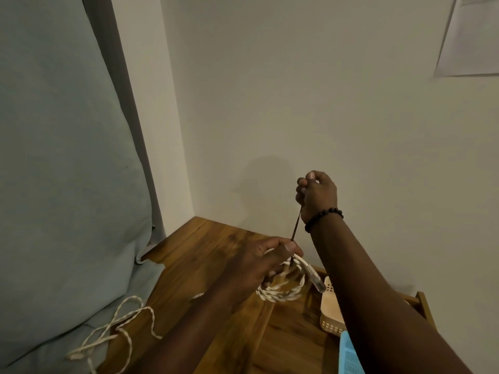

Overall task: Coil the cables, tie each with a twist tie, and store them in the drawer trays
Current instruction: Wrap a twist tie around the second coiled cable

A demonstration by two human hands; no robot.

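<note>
1. Wall (pixel 324 103) and curtain (pixel 54 130) fill most of what I see; a sheet of paper (pixel 469 36) hangs at the upper right, and the light is dim and warm.
2. The wooden top (pixel 205 255) runs into the corner below, and past my right arm the drawer (pixel 425 306) stands open.
3. In the drawer sit a cream tray (pixel 330 311) and, nearer me, a blue tray (pixel 351 354). I can't tell what either one holds.
4. A loose cable (pixel 121 325) sprawls over the fabric at lower left — uncoiled, so I judge it waits its turn.
5. My left hand (pixel 259 265) is curled round the coil (pixel 283 287), holding it above the wooden top, plug end (pixel 314 278) pointing toward the drawer.
6. My right hand (pixel 317 194) is raised well above, fingers closed in a pinch on the tie (pixel 296 224), which runs taut down to the coil.
7. I read this as the tying step — coil made, tie not yet wound. Next I should wrap the tie round the bundled strands and twist its ends tight while my left hand keeps the loops together, then set the coil in a tray.
</note>
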